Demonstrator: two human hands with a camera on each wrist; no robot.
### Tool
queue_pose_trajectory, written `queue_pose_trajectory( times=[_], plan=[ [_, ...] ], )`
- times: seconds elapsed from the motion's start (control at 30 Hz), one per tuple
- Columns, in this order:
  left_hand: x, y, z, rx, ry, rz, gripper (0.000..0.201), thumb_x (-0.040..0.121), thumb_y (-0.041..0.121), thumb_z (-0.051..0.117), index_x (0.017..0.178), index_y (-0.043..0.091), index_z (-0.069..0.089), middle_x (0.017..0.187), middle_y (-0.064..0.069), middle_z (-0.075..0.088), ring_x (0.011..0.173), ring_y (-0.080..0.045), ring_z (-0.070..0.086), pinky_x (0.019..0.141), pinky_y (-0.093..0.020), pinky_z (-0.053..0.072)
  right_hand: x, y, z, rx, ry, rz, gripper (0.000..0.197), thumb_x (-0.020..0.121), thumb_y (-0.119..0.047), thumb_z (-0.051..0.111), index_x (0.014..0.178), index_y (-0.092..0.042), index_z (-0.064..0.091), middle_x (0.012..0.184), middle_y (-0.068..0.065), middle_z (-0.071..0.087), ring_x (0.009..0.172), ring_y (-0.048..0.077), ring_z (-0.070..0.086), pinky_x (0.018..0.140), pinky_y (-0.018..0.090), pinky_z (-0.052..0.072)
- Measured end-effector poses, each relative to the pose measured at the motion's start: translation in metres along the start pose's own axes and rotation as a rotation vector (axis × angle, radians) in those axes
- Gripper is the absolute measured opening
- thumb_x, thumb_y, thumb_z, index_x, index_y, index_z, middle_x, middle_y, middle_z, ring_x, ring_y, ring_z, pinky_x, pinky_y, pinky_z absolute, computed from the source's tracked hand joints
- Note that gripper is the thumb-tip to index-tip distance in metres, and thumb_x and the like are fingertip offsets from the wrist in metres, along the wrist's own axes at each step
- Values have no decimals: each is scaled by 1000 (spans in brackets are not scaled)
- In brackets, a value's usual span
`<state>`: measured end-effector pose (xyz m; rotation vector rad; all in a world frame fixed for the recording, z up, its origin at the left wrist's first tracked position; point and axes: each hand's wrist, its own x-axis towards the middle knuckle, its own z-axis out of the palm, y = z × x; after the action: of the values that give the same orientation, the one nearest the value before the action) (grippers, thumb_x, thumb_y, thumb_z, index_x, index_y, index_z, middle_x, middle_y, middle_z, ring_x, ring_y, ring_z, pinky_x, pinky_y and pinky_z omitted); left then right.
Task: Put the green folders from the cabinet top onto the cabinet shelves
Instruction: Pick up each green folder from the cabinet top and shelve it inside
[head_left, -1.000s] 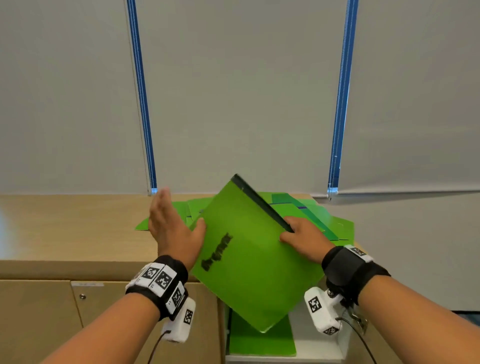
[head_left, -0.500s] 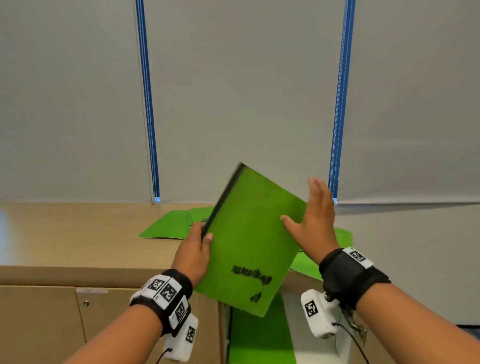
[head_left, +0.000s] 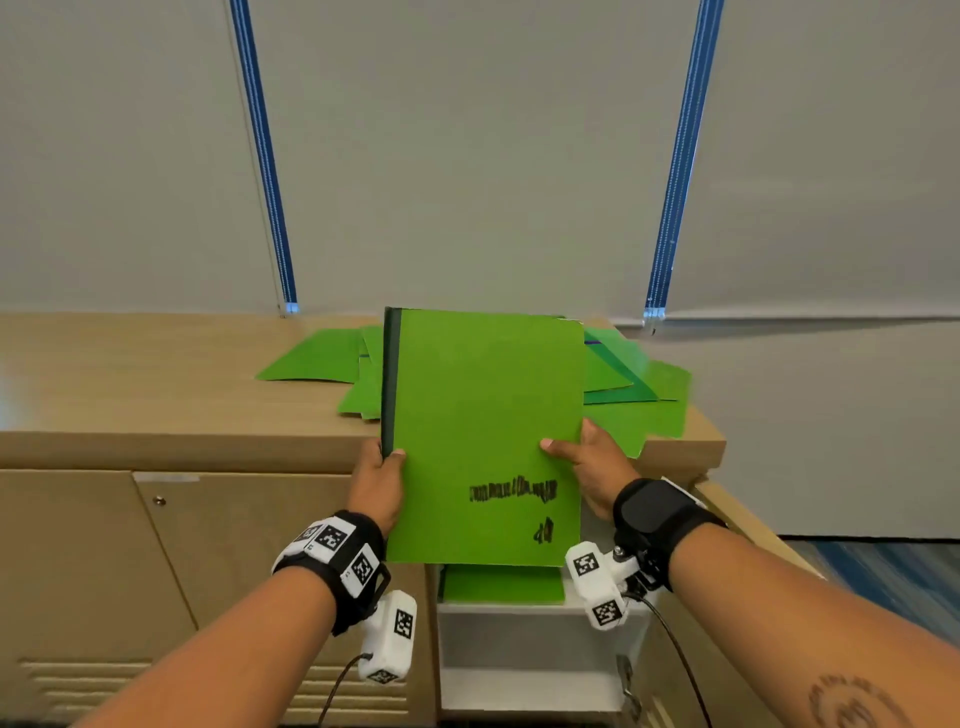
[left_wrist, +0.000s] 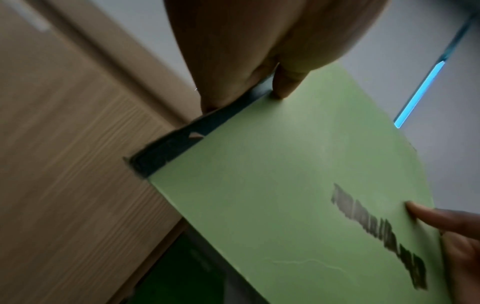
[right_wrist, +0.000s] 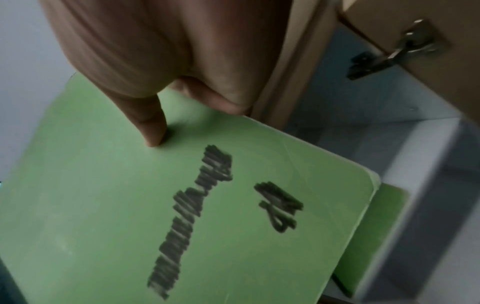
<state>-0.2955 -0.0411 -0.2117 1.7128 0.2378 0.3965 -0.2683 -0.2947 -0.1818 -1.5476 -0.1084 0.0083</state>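
I hold a green folder (head_left: 483, 431) with a dark spine and black scribbled marks upright in front of the cabinet, its lower edge above the open shelf. My left hand (head_left: 376, 480) pinches the spine edge (left_wrist: 182, 142), thumb on the cover. My right hand (head_left: 592, 467) pinches the opposite edge, thumb (right_wrist: 153, 127) on the green folder's cover (right_wrist: 130, 205). Several more green folders (head_left: 618, 384) lie spread on the wooden cabinet top (head_left: 130, 384). Another green folder (head_left: 501, 584) lies flat on the white shelf (head_left: 530, 616) below.
The closed cabinet door (head_left: 234, 571) is left of the open compartment. The opened door with its metal hinge (right_wrist: 394, 53) stands to the right. A grey wall with two blue strips (head_left: 262, 156) rises behind the cabinet.
The folder has turned from tilted to upright, spine on the left, and come down in front of the cabinet. My right hand went from flat behind it to pinching its right edge.
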Motion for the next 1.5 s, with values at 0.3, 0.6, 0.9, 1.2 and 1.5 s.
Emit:
queue_pose_trajectory(
  times=[0.3,0.6,0.9,1.2,1.5],
  plan=[
    [-54,-142,38,115,6,-264,8,99,14,41,102,8,39,86,-5,49,91,-23,48,88,-37,41,-18,146,-27,-33,-42,256,38,85,5,62,119,-11,56,120,13,66,108,30,64,99,45,49],
    [-45,-241,105,130,-92,-399,7,98,16,43,105,17,44,108,-23,60,100,-40,60,92,-50,48,12,252,-70,-202,52,434,42,84,0,67,121,-5,47,112,15,66,92,26,66,78,34,55],
    [2,-252,146,538,-311,-187,75,91,23,58,153,12,16,157,-11,15,144,-26,22,117,-31,19,107,298,-88,-320,298,397,45,79,5,70,121,6,53,115,20,64,99,25,60,90,31,50],
    [30,-281,149,890,-634,83,70,94,22,47,153,10,10,162,-7,6,149,-21,-2,121,-36,-2,195,319,-60,-538,176,358,40,85,6,51,122,-3,63,118,14,66,88,21,55,67,25,43],
    [65,-304,165,966,-622,-94,58,93,23,49,145,7,29,156,-13,23,145,-28,18,119,-38,17,224,372,-60,-742,42,519,60,74,-23,51,133,-22,54,126,16,59,96,32,61,84,37,53]
  ],
)
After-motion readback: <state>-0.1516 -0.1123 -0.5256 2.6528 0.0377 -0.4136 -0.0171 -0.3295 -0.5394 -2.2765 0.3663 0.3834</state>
